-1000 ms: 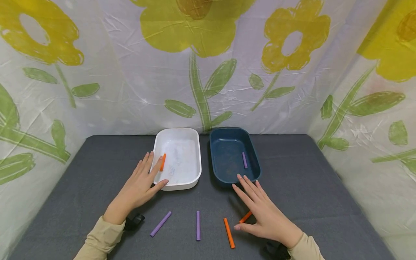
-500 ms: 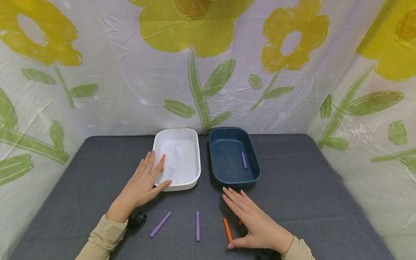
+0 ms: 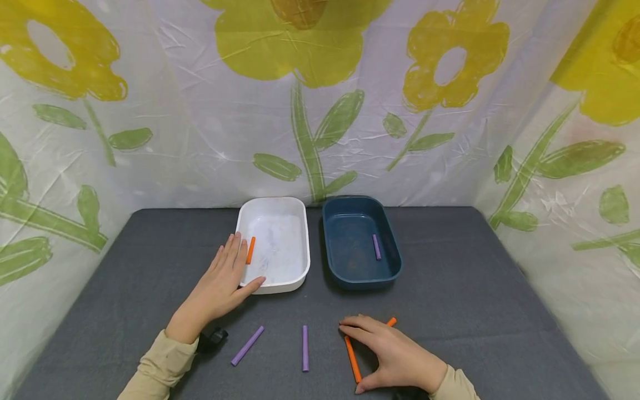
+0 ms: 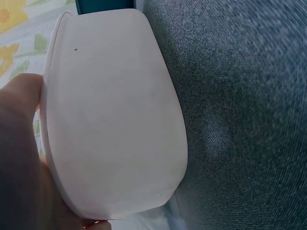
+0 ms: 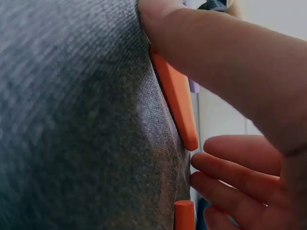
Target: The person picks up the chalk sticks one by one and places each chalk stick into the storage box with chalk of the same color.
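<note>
My left hand [image 3: 217,283] lies with straight fingers over the left rim of a white tray [image 3: 283,282]; in the left wrist view its thumb [image 4: 26,91] rests at the rim. An orange stick [image 3: 251,250] lies in that tray beside the fingers. My right hand [image 3: 392,353] spans an orange stick [image 3: 352,361] on the table, thumb at its near end and fingers around its far end. In the right wrist view a small gap shows between the fingertips and this orange stick [image 5: 180,108]. Another orange stick [image 3: 391,321] lies partly hidden behind the right hand.
Right of the white tray stands a dark blue tray [image 3: 345,272] with a purple stick [image 3: 376,247] in it. Two more purple sticks, one slanted [image 3: 247,345] and one straight [image 3: 305,349], lie on the grey cloth [image 3: 450,278]. A flowered curtain [image 3: 200,139] hangs behind.
My right hand has drawn back from the dark blue tray to the orange stick, its fingers bending around it. The left hand stays at the white tray.
</note>
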A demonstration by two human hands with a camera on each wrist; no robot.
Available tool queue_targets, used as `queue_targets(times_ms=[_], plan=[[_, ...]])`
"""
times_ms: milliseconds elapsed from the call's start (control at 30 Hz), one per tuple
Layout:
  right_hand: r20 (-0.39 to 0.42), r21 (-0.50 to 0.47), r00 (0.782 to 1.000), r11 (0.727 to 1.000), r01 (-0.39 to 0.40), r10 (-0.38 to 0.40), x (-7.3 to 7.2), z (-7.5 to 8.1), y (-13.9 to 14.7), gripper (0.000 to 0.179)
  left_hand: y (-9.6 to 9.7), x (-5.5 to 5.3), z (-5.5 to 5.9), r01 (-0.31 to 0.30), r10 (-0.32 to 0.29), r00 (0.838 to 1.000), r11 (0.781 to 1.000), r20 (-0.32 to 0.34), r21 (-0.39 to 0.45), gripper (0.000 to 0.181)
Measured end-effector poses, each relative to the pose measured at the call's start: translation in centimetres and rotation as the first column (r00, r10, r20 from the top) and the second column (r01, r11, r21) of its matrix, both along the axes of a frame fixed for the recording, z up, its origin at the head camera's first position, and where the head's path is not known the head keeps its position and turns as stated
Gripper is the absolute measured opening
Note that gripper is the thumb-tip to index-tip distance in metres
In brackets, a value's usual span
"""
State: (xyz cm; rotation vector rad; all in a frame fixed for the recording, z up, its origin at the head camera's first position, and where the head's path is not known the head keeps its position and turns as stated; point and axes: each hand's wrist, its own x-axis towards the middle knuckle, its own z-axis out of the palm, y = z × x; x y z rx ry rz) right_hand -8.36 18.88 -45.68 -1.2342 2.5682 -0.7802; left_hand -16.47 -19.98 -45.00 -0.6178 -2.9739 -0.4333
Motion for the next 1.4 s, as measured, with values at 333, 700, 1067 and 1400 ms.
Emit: queue_targets(times_ms=[333, 700, 1067, 1400], plan=[[-0.013, -0.007, 1.000, 1.000, 0.001, -0.001, 0.0, 0.2, 0.1, 0.071, 0.1, -0.1, -0.1, -0.006, 0.006, 1.000, 1.000, -0.009, -0.004, 0.097], [0.021, -0.055, 0.999, 0.998, 0.040, -0.039, 0.2, 0.0, -0.3, 0.075, 0.1, 0.0, 0.0, -0.006, 0.006, 1.000, 1.000, -0.018, 0.000, 0.096], [0.046, -0.103, 0.995, 0.990, 0.092, -0.088, 0.2, 0.2, -0.8, 0.073, 0.0, 0.0, 0.1, -0.006, 0.006, 1.000, 1.000, -0.011, -0.004, 0.097], [0.028, -0.150, 0.993, 0.981, 0.120, -0.117, 0.3, 0.1, -1.7, 0.069, 0.0, -0.2, -0.2, -0.001, 0.001, 1.000, 1.000, -0.013, -0.002, 0.097]])
